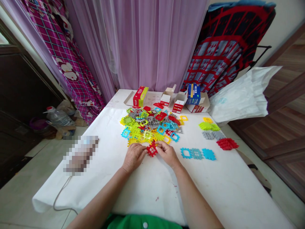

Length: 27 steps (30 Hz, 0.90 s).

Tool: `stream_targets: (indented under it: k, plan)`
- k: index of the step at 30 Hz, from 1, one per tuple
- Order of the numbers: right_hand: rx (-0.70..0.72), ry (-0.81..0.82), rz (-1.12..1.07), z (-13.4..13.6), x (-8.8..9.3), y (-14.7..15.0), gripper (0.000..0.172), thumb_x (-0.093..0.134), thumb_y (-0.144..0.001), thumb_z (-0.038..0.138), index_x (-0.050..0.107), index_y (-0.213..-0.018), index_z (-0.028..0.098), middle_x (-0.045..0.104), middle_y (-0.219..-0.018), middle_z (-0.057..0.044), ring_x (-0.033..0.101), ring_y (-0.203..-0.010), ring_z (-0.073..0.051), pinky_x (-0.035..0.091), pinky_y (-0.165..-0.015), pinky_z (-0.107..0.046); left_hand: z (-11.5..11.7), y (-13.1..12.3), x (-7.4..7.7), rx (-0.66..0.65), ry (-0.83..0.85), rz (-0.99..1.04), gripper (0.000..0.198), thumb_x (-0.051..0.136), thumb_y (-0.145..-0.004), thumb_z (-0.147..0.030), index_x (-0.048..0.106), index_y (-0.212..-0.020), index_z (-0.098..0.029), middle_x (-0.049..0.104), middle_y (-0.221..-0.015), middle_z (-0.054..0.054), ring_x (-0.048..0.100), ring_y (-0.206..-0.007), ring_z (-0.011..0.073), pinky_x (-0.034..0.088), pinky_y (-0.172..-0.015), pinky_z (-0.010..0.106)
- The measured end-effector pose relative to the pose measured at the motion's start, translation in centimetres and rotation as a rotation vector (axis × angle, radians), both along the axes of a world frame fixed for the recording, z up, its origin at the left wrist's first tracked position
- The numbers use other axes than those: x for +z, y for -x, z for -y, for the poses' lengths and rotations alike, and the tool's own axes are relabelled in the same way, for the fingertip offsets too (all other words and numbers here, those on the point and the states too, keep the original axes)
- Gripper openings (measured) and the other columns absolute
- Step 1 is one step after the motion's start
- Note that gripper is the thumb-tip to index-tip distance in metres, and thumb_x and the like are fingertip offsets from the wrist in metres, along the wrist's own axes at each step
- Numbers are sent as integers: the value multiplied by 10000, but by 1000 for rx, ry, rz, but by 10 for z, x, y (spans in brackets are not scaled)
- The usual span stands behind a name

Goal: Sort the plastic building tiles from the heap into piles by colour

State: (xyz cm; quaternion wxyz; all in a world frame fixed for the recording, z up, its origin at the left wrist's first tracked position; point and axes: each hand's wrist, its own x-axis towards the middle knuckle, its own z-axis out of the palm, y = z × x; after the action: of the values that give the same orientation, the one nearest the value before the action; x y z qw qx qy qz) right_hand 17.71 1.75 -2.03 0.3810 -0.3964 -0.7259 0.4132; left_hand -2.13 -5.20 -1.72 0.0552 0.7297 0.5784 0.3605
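Note:
A red interlocking plastic tile (152, 149) with a window-like grid is held between my two hands, just in front of a heap. My left hand (134, 156) pinches its left edge with thumb and fingers. At the tile's right edge, my right hand (168, 154) closes on it the same way. Right behind lies a loose pile of similar tiles (147, 124) in yellow, lime, grey, blue and red. Three blue tiles (197, 153) lie in a row to the right of my right hand.
Sorted groups lie along the right side: yellow tiles (207, 120), lime tiles (209, 126), grey tiles (213, 135) and red tiles (227, 144). Small cardboard boxes (180, 102) stand at the back. A white bag (243, 95) leans over the right edge. A blurred object (82, 154) with a cable lies left.

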Motion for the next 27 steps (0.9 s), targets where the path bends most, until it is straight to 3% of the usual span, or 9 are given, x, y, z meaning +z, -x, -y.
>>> stream_targets:
  k: [8, 15, 21, 27]
  plan:
    - [-11, -71, 47, 7, 0, 6, 236, 546, -816, 303, 664, -999, 211, 735, -865, -41, 683, -753, -168, 550, -693, -279, -5, 3, -3, 76, 36, 100, 152, 597, -860, -314, 701, -787, -232, 712, -770, 28, 640, -783, 174, 473, -767, 321]
    - [-75, -238, 230, 20, 0, 12, 410, 619, -780, 284, 607, -1186, 224, 695, -1047, -63, 648, -724, -148, 550, -759, -305, -4, 4, -1, 98, 55, 150, 173, 604, -828, -294, 644, -679, -216, 675, -680, 10, 622, -717, 162, 454, -719, 302]
    - [-164, -419, 402, 28, 7, 17, 535, 717, -715, 379, 575, -1196, 190, 655, -1146, -115, 613, -1062, -255, 509, -925, -391, -5, 4, -1, 94, 55, 182, 181, 584, -826, -306, 639, -681, -212, 662, -660, 13, 612, -692, 156, 456, -700, 292]
    - [-218, -535, 498, 31, 5, 20, 497, 706, -737, 443, 607, -1141, 170, 668, -1082, -126, 620, -1025, -259, 521, -869, -362, -6, 5, -1, 81, 36, 213, 200, 563, -840, -313, 634, -683, -211, 668, -664, 14, 614, -671, 147, 473, -700, 286]
